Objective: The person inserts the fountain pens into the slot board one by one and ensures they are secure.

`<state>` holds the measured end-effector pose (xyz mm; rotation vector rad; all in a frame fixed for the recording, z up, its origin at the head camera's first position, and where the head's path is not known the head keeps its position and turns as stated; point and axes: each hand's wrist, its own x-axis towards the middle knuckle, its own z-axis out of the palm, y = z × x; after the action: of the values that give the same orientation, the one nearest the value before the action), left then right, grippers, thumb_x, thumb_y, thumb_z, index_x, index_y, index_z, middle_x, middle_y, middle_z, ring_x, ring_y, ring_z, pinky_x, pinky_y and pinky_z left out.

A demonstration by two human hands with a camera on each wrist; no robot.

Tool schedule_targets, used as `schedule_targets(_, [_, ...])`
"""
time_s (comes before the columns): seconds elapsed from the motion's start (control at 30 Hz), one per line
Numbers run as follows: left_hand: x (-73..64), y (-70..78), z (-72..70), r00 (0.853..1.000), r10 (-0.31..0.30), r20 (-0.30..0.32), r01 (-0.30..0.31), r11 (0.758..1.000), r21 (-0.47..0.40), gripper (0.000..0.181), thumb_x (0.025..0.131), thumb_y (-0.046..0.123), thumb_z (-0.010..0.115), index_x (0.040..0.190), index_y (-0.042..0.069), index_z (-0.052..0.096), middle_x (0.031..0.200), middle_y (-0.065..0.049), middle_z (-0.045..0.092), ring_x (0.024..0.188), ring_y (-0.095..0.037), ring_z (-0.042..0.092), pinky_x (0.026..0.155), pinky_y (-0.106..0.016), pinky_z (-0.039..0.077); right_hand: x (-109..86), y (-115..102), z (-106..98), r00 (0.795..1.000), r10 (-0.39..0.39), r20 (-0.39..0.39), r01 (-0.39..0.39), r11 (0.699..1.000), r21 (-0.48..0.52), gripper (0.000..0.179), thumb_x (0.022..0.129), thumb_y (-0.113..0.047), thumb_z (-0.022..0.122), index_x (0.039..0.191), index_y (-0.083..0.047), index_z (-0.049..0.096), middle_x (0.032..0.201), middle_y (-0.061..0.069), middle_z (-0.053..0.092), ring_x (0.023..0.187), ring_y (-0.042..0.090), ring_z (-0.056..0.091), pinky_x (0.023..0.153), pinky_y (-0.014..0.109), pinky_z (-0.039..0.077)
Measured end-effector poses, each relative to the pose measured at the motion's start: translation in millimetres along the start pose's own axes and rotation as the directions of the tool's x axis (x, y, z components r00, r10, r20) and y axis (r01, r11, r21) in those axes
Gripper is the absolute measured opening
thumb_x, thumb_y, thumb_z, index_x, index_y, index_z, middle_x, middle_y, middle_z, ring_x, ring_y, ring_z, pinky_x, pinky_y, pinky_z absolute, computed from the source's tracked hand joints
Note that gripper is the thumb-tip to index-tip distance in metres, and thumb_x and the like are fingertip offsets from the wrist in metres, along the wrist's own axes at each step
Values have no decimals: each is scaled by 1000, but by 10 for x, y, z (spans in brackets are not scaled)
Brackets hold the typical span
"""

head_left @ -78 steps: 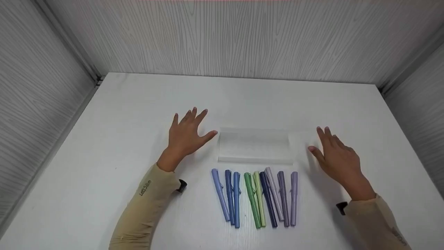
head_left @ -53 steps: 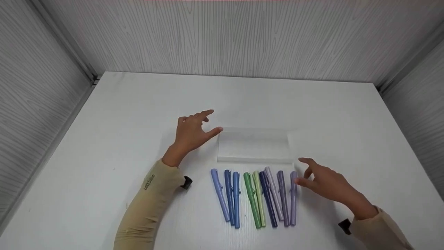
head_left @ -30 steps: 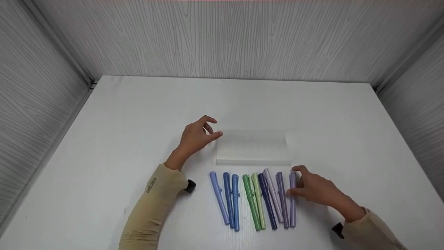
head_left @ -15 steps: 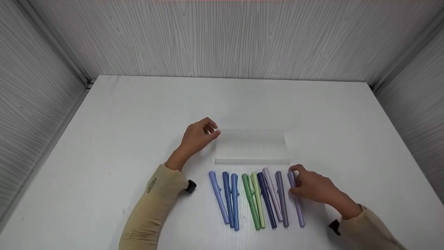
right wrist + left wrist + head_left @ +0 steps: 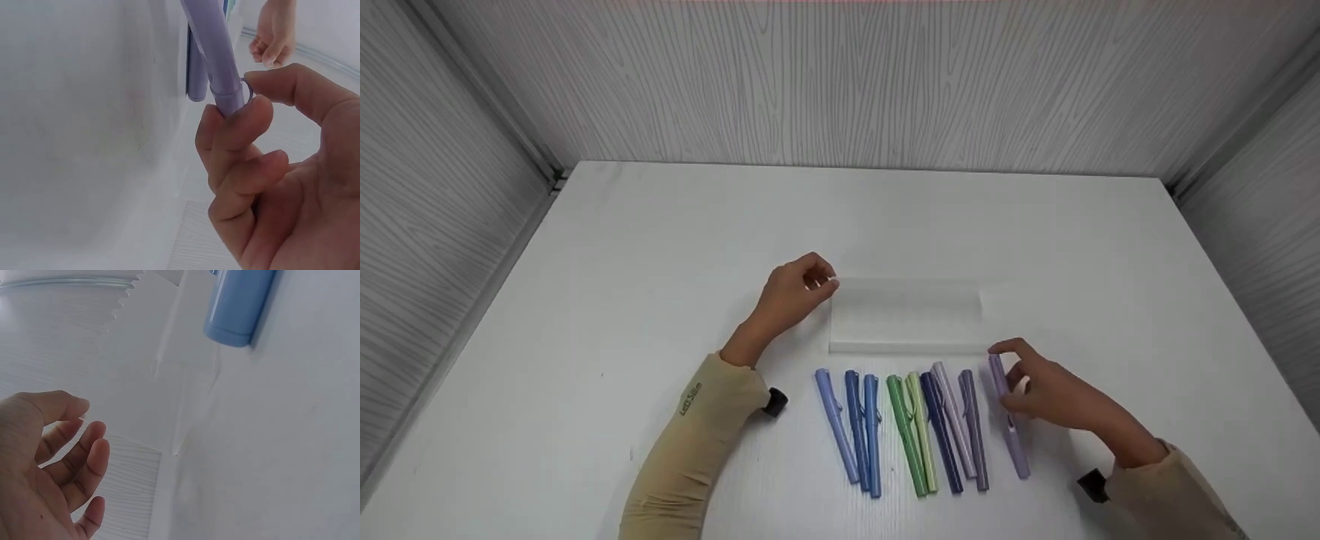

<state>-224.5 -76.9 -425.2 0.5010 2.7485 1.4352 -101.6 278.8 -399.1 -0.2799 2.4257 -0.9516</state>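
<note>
My right hand [image 5: 1054,390] grips a light purple pen [image 5: 1018,452] near its clip end; the pen is tilted and raised slightly off the table. In the right wrist view, thumb and fingers close round the pen [image 5: 214,45] by its clip. My left hand [image 5: 793,292] pinches the back left corner of a clear plastic pen holder [image 5: 907,347] between thumb and index finger. Notches run along one edge of the holder [image 5: 135,377] in the left wrist view. Below the holder lie several capped pens, among them a green pen [image 5: 907,435] and a dark purple pen [image 5: 973,431].
Left of the green pen lie a periwinkle pen [image 5: 837,426] and two blue ones, with a blue pen [image 5: 873,435] nearest it. The white table [image 5: 660,225] is bounded by grey wood-grain panels [image 5: 855,82] at the back and sides.
My left hand has come in from beside the holder and pinched its corner. The right hand has reached the rightmost purple pen, gripped it, and lifted it slightly to the right of the row.
</note>
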Motion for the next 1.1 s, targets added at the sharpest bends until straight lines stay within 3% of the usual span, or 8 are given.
schedule_targets(0.2, [10, 5, 15, 1000, -15, 16, 16, 1000, -27, 16, 92, 20, 64, 100, 7, 63, 93, -8, 65, 85, -18, 56, 76, -26, 45, 15, 14, -59, 999, 19, -30, -14, 990, 139, 65, 92, -14, 62, 143, -13, 23, 106, 16, 58, 78, 23, 61, 66, 32, 48])
schedule_targets(0.33, [10, -2, 27, 1000, -11, 15, 11, 999, -34, 15, 92, 19, 64, 100, 7, 63, 93, -8, 65, 85, -18, 55, 76, -25, 45, 4, 16, -108, 998, -26, -50, 36, 979, 202, 65, 93, -12, 61, 144, -11, 21, 103, 18, 56, 74, 22, 59, 61, 30, 47])
schedule_targets(0.53, [22, -17, 32, 1000, 2, 8, -2, 999, -35, 15, 93, 19, 64, 101, 7, 63, 93, -8, 66, 85, -18, 56, 76, -26, 46, 23, 9, -159, 991, -86, -98, 107, 966, 234, 56, 95, -7, 55, 140, -8, 21, 98, 15, 54, 60, 11, 49, 58, 30, 45])
schedule_targets(0.7, [18, -38, 35, 1000, -2, 16, 2, 999, -35, 16, 93, 21, 64, 101, 7, 63, 93, -8, 66, 85, -18, 57, 77, -26, 46, 46, -34, -225, 983, -105, -152, 138, 963, 230, 53, 96, -7, 54, 139, -9, 23, 100, 15, 54, 59, 10, 48, 58, 31, 44])
schedule_targets(1.1, [6, -72, -45, 1000, -3, 2, 3, 1000, -5, 20, 93, 25, 63, 102, 7, 64, 92, -8, 65, 84, -17, 55, 76, -26, 45, 266, -187, -447, 923, -185, -337, 259, 947, 190, 49, 97, -5, 54, 137, -13, 28, 103, 16, 58, 55, 9, 47, 55, 25, 43])
